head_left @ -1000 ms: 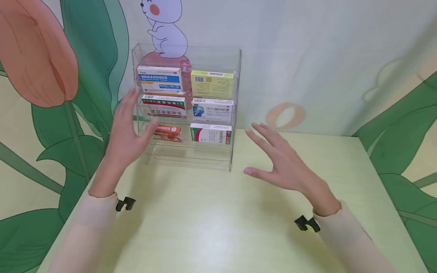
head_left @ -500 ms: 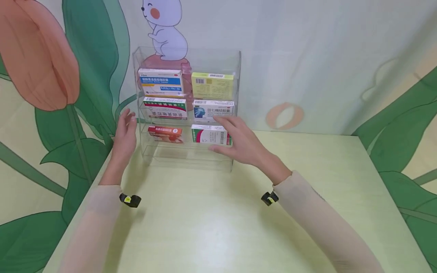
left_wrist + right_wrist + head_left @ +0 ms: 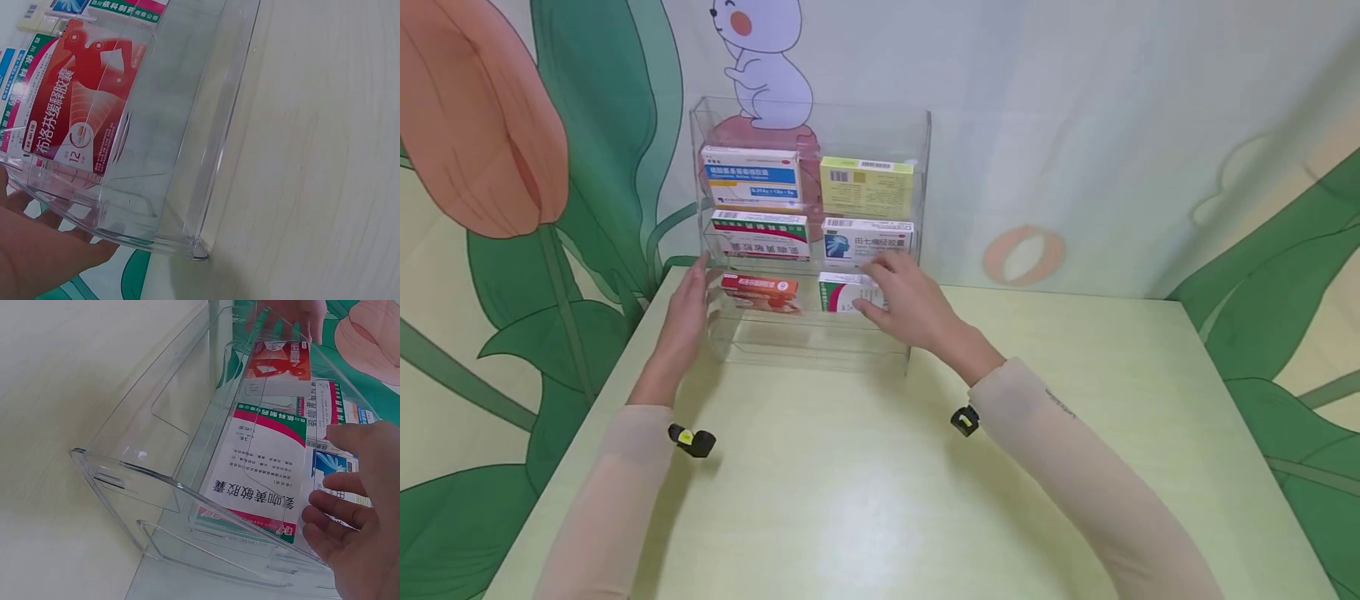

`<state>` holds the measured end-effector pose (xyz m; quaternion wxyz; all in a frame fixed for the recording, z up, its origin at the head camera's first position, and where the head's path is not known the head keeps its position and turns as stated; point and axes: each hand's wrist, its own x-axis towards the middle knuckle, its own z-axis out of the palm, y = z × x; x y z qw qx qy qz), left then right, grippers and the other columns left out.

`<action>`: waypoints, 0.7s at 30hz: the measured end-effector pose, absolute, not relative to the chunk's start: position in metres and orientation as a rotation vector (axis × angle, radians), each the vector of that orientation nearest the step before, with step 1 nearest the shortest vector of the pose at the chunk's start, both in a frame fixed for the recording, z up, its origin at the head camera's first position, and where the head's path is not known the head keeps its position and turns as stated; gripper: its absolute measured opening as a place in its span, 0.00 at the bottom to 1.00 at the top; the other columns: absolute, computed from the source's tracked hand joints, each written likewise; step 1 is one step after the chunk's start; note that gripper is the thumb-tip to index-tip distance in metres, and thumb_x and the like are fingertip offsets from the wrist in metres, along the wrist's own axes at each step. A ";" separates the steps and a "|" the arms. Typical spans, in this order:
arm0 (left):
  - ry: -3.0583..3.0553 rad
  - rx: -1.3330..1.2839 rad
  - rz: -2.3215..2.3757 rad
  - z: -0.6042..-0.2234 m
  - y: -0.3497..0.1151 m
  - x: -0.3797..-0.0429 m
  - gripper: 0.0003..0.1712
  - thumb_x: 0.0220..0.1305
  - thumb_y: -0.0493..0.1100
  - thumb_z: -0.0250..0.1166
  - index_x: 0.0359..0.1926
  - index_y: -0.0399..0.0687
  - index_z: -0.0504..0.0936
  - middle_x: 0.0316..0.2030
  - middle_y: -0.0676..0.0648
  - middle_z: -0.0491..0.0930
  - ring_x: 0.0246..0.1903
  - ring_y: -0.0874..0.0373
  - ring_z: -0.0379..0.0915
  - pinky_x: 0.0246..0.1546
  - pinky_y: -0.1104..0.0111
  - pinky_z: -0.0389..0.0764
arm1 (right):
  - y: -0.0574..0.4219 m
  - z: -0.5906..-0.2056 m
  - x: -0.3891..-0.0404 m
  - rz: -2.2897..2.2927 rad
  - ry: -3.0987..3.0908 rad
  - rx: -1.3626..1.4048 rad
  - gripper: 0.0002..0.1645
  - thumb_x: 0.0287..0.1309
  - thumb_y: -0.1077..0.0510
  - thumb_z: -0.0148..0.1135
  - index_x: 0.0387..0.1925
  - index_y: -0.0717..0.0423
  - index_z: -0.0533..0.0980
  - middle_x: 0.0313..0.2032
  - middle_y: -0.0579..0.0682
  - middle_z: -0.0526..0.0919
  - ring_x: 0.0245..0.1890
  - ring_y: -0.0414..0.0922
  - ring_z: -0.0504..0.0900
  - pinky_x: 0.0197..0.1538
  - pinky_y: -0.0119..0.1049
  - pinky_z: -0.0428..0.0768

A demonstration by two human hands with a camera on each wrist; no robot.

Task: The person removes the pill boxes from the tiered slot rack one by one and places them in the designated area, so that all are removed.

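Observation:
A clear acrylic rack [image 3: 820, 357] stands on the table, with medicine boxes in its tiers. The fingers of my left hand [image 3: 683, 315] lie along the rack's left side, beside the red medicine box [image 3: 762, 290]. My right hand [image 3: 919, 307] is over the rack's right side with loosely bent fingers, nothing gripped. It partly covers the white-and-green medicine box [image 3: 841, 293] in the bottom tier. In the right wrist view its fingers are close to a white-and-blue medicine box [image 3: 331, 467]; whether they touch it I cannot tell.
Higher in the rack are a blue-and-white box [image 3: 752, 177], a yellow box [image 3: 867, 190] and another green-and-red box [image 3: 760, 235]. A wall hanging with painted plants and an animal [image 3: 775, 87] is behind. The pale table [image 3: 865, 467] extends in front and right.
My left hand has come down from the rack's front left to its left side. My right hand has moved left from beside the rack to its lower right boxes.

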<state>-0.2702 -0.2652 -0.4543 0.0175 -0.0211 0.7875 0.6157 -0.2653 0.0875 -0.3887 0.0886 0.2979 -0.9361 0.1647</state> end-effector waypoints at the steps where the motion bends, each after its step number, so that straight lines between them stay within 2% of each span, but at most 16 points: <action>1: 2.447 -0.071 1.903 -0.455 -0.265 -0.271 0.40 0.81 0.72 0.31 0.86 0.72 0.38 0.85 0.49 0.47 0.83 0.41 0.42 0.78 0.40 0.52 | 0.087 -0.389 -0.266 0.480 -2.786 0.886 0.32 0.70 0.44 0.70 0.66 0.61 0.78 0.61 0.54 0.78 0.62 0.52 0.72 0.64 0.44 0.78; 7: 2.413 -0.101 1.898 -0.458 -0.266 -0.271 0.38 0.82 0.71 0.32 0.86 0.73 0.41 0.85 0.50 0.47 0.83 0.41 0.43 0.78 0.42 0.54 | 0.084 -0.391 -0.266 0.405 -2.807 0.884 0.32 0.70 0.46 0.70 0.66 0.61 0.79 0.61 0.55 0.79 0.62 0.51 0.73 0.64 0.43 0.78; 12: 2.376 -0.063 1.920 -0.457 -0.268 -0.269 0.38 0.83 0.70 0.33 0.86 0.72 0.41 0.85 0.50 0.44 0.83 0.41 0.40 0.79 0.43 0.51 | 0.082 -0.392 -0.266 0.359 -2.816 0.866 0.31 0.70 0.49 0.70 0.67 0.62 0.78 0.62 0.56 0.79 0.62 0.53 0.72 0.66 0.43 0.76; 17: 2.315 -0.029 1.939 -0.459 -0.270 -0.270 0.38 0.83 0.69 0.32 0.86 0.72 0.38 0.86 0.50 0.39 0.83 0.40 0.36 0.80 0.43 0.47 | 0.081 -0.396 -0.267 0.346 -2.792 0.893 0.23 0.70 0.56 0.70 0.62 0.61 0.81 0.59 0.56 0.81 0.59 0.53 0.73 0.65 0.43 0.75; 21: 2.278 -0.020 1.945 -0.464 -0.271 -0.274 0.39 0.81 0.72 0.31 0.86 0.75 0.36 0.86 0.50 0.37 0.84 0.42 0.34 0.80 0.44 0.45 | 0.081 -0.397 -0.268 0.358 -2.758 0.920 0.17 0.69 0.62 0.68 0.58 0.60 0.83 0.54 0.55 0.81 0.55 0.52 0.73 0.62 0.42 0.76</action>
